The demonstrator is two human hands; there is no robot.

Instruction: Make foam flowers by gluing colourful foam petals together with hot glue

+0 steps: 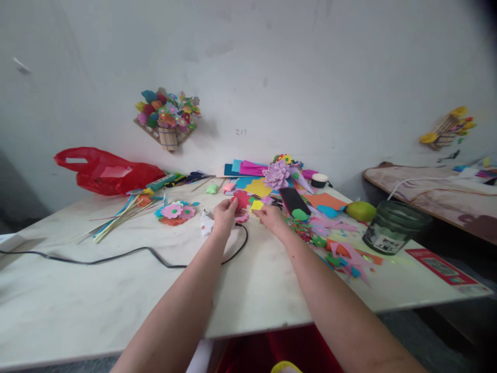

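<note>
Head camera view: the left hand point(224, 215) is closed at the fingertips on a red flower cutout point(242, 198), held over the tabletop point(256, 290) ahead of the person. The right hand point(273, 215) grips a small yellow piece point(257, 206) between thumb and fingers, just beside the red cutout. Immediately left of the left hand lies a white device, probably a glue gun point(206, 224), partly covered by that hand. A black cord point(155, 254) crosses the tabletop and passes beneath the left forearm.

Farther left are layered paper-like flowers point(176, 211), a bundle of thin sticks point(120, 217) and, behind these, a red plastic bag point(112, 173). To the right of the right hand lies a dark smartphone point(293, 199), with a green piece point(300, 214) at its lower end. Multicolored offcuts point(349, 254) are scattered nearby. Behind the hands, a lilac flower point(276, 174) sits near colored sheets point(252, 167). Toward the right end, a dark green jar point(396, 228) stands near a red printed card point(438, 267). A flower basket point(168, 137) is mounted on the wall point(310, 77).
</note>
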